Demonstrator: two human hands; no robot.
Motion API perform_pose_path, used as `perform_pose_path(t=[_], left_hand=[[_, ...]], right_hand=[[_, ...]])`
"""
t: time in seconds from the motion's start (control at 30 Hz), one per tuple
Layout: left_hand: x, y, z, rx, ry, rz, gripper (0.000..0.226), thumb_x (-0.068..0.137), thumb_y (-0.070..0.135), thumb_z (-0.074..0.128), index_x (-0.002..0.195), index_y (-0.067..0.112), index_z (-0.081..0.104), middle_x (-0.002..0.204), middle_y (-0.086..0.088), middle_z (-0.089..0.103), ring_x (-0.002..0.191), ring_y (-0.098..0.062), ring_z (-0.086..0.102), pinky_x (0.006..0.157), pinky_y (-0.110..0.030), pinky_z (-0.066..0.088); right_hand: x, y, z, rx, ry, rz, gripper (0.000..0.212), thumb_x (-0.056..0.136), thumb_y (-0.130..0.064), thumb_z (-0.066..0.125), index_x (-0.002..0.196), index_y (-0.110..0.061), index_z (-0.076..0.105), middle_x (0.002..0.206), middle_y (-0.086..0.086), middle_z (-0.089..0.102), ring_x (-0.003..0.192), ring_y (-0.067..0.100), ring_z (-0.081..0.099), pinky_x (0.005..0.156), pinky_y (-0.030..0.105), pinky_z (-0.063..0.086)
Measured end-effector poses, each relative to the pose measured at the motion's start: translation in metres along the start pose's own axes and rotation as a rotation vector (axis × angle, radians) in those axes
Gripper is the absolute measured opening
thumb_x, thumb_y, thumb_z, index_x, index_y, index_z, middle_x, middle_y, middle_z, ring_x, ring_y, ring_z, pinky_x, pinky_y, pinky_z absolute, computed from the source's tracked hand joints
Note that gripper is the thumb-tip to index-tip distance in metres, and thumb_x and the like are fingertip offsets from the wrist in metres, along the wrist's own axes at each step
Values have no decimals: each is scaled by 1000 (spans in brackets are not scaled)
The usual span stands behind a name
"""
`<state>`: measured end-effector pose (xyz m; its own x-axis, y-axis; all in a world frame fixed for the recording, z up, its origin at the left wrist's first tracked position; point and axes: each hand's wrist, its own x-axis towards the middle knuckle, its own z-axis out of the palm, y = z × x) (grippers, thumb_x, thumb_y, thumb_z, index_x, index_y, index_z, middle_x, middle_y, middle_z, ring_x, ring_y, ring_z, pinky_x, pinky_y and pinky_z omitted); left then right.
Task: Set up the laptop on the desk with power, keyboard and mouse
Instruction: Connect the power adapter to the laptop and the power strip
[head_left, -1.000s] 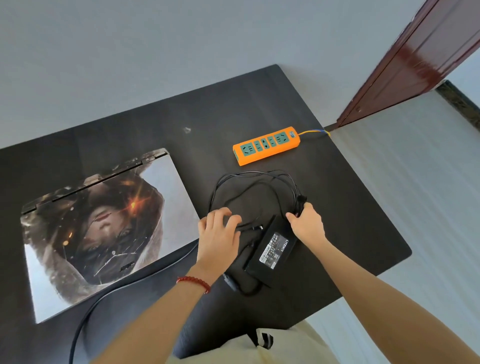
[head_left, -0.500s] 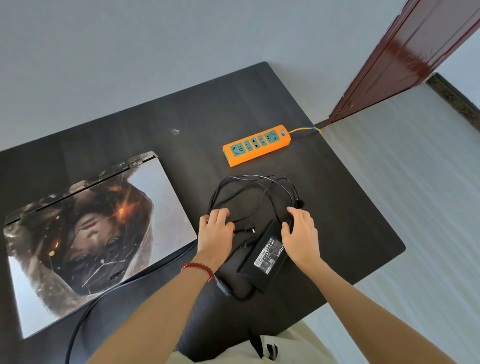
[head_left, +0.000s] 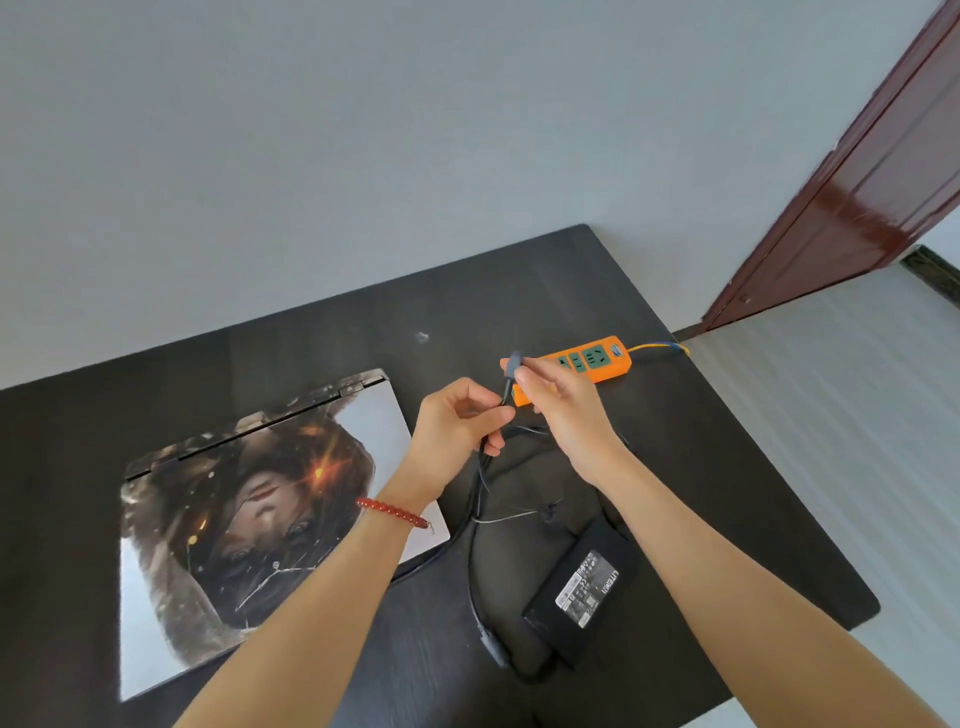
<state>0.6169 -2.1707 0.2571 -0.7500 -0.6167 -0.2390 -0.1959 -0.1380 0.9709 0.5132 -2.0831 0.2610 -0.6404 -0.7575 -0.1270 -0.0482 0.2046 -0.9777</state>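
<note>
A closed laptop (head_left: 363, 415) with a picture on its lid lies at the left of the black desk (head_left: 701, 493). The black power adapter (head_left: 582, 592) lies at the front right, label up, its cable (head_left: 475, 571) looping toward my hands. My left hand (head_left: 457, 431) pinches the adapter cable and holds it above the desk. My right hand (head_left: 556, 400) grips the same cable's plug end (head_left: 515, 364), raised in front of the orange power strip (head_left: 602, 361). No keyboard or mouse is visible.
The power strip has a yellow and blue cord (head_left: 660, 347) running off the desk's right edge. A thicker black cable (head_left: 415, 566) runs off to the lower left under my left arm. A dark red door (head_left: 857, 182) stands at the right.
Both hands have left the desk surface and lifted the adapter cable, its plug end now raised near the power strip. The view has tilted up.
</note>
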Motion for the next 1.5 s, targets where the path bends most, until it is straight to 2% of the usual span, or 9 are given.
perform_pose_path(t=[0.2,0.43,0.53,0.63,0.73,0.93,1.07,1.23,1.5], left_hand=[[7,33,-25,-66,73,46,13,83,0,62,75,10,61,67,-3,65,64,-13,64,66,-23,57],[22,10,-104,506,354,-137,22,90,18,51,105,8,64,111,-8,66,104,-24,59,90,-29,42],[18,-14,-136,626,425,-249,24,91,17,46,105,5,63,112,-14,66,106,-31,57,88,-31,42],[15,-39,-164,673,429,-300,24,91,14,45,108,8,62,113,-12,65,103,-29,58,85,-29,43],[21,-62,-189,704,438,-313,27,90,14,47,114,10,59,121,-10,60,109,-25,55,91,-30,43],[56,-106,-225,1101,431,-285,40,93,32,42,132,24,43,139,4,40,131,-19,28,109,-45,21],[82,-130,-235,1162,422,-283,36,95,36,36,125,26,51,129,6,51,124,-18,40,111,-49,11],[91,-147,-237,1190,581,-36,33,87,31,37,92,23,69,90,6,69,84,-17,64,91,-42,42],[92,-149,-237,1093,631,-48,39,86,27,29,90,21,67,91,5,68,88,-18,61,92,-41,40]], right_hand=[[35,-49,28,2,70,-124,14,94,-26,46,97,-21,58,92,-16,60,84,-7,57,72,10,45],[83,-88,40,131,277,-225,33,98,-24,27,88,-25,59,65,-5,48,48,3,42,42,14,33],[101,-78,76,-158,54,-217,36,97,-26,34,82,-8,61,61,4,55,48,16,43,47,30,34],[114,-58,117,-357,-176,-226,28,96,-27,40,80,-10,54,59,-5,45,50,8,40,50,20,33],[137,-49,151,-403,-190,-226,22,97,-23,39,109,-8,51,82,-12,56,74,12,51,69,20,41],[183,-13,209,-477,-366,-119,11,95,-25,39,95,-21,50,77,-12,55,80,16,55,80,40,45],[202,24,239,-497,-392,27,23,95,-19,43,110,-13,60,105,5,63,102,26,58,90,39,45],[212,73,267,-708,-457,-22,30,97,-16,38,115,-14,61,114,7,66,109,29,52,97,45,39],[220,96,283,-856,-554,-171,24,94,-20,43,104,-22,65,111,-5,67,101,22,48,84,37,33]])
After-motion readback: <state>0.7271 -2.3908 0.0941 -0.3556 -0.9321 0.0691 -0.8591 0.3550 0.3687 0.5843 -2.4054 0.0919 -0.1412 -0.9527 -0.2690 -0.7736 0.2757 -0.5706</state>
